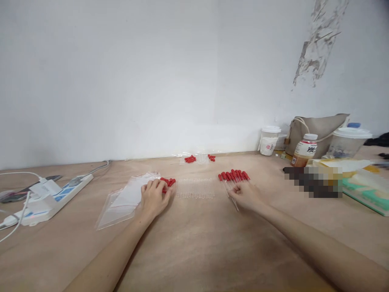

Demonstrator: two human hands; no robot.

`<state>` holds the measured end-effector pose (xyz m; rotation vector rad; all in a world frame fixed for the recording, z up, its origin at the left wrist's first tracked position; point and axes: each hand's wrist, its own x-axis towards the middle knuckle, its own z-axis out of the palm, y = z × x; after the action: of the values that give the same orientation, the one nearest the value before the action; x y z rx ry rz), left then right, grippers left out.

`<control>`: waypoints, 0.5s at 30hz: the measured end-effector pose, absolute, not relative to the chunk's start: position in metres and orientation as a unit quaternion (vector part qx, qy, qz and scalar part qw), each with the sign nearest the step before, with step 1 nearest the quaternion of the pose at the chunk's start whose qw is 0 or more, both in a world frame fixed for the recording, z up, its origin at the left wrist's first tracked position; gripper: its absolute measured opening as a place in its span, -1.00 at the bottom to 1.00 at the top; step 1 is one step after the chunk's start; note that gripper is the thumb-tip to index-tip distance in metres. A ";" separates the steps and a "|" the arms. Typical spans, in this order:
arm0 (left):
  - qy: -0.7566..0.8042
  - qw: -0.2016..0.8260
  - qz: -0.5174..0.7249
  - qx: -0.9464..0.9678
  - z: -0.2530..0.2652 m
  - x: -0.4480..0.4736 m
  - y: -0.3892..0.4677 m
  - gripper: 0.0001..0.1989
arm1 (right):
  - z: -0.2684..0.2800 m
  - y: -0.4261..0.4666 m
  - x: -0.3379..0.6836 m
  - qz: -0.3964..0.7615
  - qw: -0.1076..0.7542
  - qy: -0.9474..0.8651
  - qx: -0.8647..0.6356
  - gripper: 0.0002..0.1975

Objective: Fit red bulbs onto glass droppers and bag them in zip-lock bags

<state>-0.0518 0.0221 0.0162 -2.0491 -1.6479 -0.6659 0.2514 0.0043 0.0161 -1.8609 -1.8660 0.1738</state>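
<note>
My left hand (154, 197) lies at the left, its fingers curled over a small pile of red rubber bulbs (170, 182); some red shows between thumb and forefinger. Right of that pile, clear glass dropper tubes (194, 188) lie side by side in a row. My right hand (246, 196) pinches a dropper by its thin clear tube (236, 205), whose tip sticks out below the fingers. Just beyond this hand, several assembled droppers with red bulbs (234, 174) lie in a fanned row, their tubes partly hidden by the hand.
Clear zip bags (118, 207) lie under and beside my left hand. Toward the wall is plastic with more red bulbs (190, 159). A power strip (57, 200) with chargers stands left. On the right are a lidded cup (269, 142), a bottle (304, 151) and a grey bag (325, 129).
</note>
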 end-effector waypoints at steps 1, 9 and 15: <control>-0.598 0.201 -0.254 -0.733 0.016 -0.053 0.021 -0.83 | 0.013 -0.001 0.257 0.072 0.265 -0.677 -0.683 -0.72; -0.559 0.049 -0.265 -0.784 -0.002 -0.067 0.025 -0.94 | 0.000 -0.021 0.272 0.114 0.337 -0.639 -0.682 -0.73; -0.470 0.012 -0.355 -0.808 0.003 -0.046 0.014 -0.79 | -0.007 -0.020 0.267 0.053 0.400 -0.716 -0.570 -0.78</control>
<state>-0.0459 0.0141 0.0035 -2.5203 -1.4640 -1.1071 0.2668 -0.0203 -0.0065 -1.4422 -1.8100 0.1343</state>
